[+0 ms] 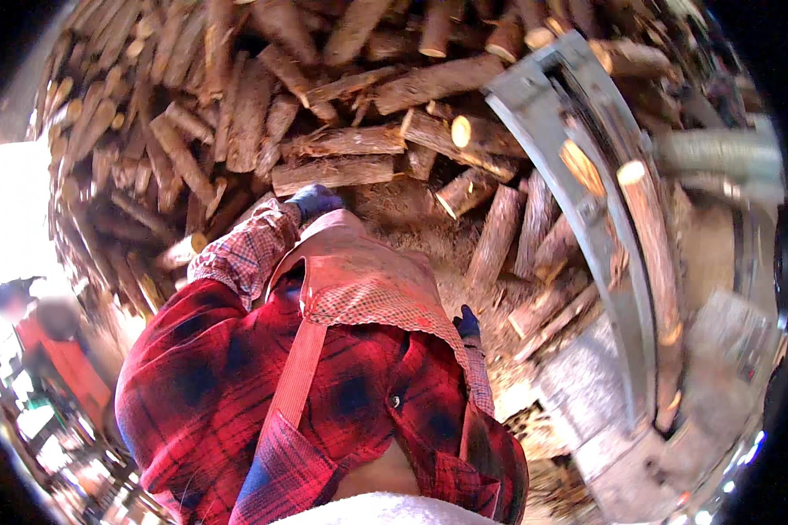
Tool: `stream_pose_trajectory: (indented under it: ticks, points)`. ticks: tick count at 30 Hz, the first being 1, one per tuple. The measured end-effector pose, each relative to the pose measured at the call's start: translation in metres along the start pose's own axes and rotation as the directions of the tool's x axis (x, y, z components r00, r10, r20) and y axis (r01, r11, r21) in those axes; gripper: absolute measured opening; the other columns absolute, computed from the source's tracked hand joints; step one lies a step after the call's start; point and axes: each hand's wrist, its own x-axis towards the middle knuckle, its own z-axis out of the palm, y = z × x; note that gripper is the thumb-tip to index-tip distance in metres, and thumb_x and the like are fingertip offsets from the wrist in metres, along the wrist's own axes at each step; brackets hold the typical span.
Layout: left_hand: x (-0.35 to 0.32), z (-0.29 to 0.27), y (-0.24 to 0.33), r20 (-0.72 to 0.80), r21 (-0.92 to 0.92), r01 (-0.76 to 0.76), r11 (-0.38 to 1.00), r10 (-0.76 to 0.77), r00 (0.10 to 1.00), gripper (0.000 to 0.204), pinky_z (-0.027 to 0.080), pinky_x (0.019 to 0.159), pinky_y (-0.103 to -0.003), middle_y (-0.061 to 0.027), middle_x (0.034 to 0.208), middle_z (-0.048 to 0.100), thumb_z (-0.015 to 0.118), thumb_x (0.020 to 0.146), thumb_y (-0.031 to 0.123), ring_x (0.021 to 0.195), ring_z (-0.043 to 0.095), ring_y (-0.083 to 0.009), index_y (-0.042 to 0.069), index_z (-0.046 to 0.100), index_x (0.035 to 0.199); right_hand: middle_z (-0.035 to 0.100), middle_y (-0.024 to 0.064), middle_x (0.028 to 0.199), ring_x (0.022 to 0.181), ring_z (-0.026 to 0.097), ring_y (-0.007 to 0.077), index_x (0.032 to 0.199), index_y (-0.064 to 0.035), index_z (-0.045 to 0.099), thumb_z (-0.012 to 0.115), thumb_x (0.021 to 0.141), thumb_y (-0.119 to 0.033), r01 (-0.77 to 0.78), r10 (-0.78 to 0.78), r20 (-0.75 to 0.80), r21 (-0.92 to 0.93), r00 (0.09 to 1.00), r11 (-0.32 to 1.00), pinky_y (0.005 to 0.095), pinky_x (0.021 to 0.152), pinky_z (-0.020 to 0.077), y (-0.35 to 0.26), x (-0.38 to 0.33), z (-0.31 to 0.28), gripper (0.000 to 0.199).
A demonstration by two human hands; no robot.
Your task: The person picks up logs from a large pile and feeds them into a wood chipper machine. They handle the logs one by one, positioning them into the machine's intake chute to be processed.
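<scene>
My left hand (317, 201), in a dark blue glove, is just below a short bark-covered log (334, 174) at the near edge of a large wood pile. Its fingers are mostly out of sight, and whether it touches the log I cannot tell. At the right side of my orange apron (368, 280), a small part of my right hand (467, 322) shows, also in a dark glove. The apron hides the rest of it. Several logs stand or lean nearby, among them an upright log (497, 234) ahead of my right hand.
A grey metal trough (578, 188) rises on the right, with a long log (657, 262) along it and bark pieces inside. Concrete blocks (587, 385) sit at its base. Cut logs (245, 122) are heaped ahead and leftward. Another person in orange (66, 359) is at far left.
</scene>
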Motion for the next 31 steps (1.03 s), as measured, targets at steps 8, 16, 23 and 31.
stream_pose_trajectory:
  ticks: [8, 16, 23, 31]
  points:
    - [-0.016, 0.027, -0.136, -0.06, -0.337, 0.222, 0.915, -0.256, 0.965, 0.036, 0.049, 0.065, -0.04, -0.0096, 0.076, 0.069, 0.069, 0.077, 0.042, 0.075, 0.067, -0.0245, 0.007, 0.073, 0.083, 0.054, -0.0005, 0.074, 0.062, 0.049, 0.0158, 0.119, -0.0216, 0.059, 0.056, 0.094, -0.037, -0.153, -0.208, 0.958, 0.239, 0.196, 0.959, 0.0361, 0.056, 0.0413, -0.146, 0.074, 0.123, 0.029]
    - [-0.012, -0.018, -0.218, 0.076, -0.216, 0.662, 0.718, -0.664, 0.744, 0.053, 0.05, 0.082, -0.041, -0.0161, 0.096, 0.07, 0.065, 0.076, 0.053, 0.092, 0.067, -0.032, 0.005, 0.072, 0.096, 0.064, -0.0012, 0.095, 0.079, 0.061, 0.0148, 0.11, -0.018, 0.062, 0.063, 0.091, -0.028, 0.339, -0.181, 0.756, -0.057, 0.629, 0.939, 0.0261, 0.066, 0.0476, -0.176, -0.04, 0.337, 0.021]
    - [0.112, -0.029, -0.27, -0.264, -0.173, 0.179, 0.969, -0.22, 0.939, 0.041, 0.05, 0.082, -0.042, -0.0163, 0.098, 0.068, 0.06, 0.083, 0.046, 0.093, 0.064, -0.0349, 0.008, 0.071, 0.096, 0.06, -0.002, 0.088, 0.074, 0.056, 0.015, 0.106, -0.0159, 0.062, 0.074, 0.082, -0.035, 0.303, -0.039, 0.51, -0.447, 0.859, 0.842, 0.0305, 0.064, 0.0478, -0.294, -0.026, 0.438, 0.033]
    - [0.212, 0.006, -0.139, -0.158, -0.942, -0.025, 0.335, -0.377, 0.913, 0.045, 0.042, 0.098, -0.031, -0.0078, 0.114, 0.064, 0.066, 0.089, 0.026, 0.111, 0.056, -0.0164, 0.003, 0.057, 0.126, 0.033, 0.0177, 0.147, 0.128, 0.039, 0.028, 0.15, -0.0011, 0.009, 0.087, 0.069, -0.025, 0.725, -0.696, 0.222, -0.318, 0.683, 0.611, 0.0437, 0.111, 0.0287, -0.523, 0.121, 0.589, 0.114]
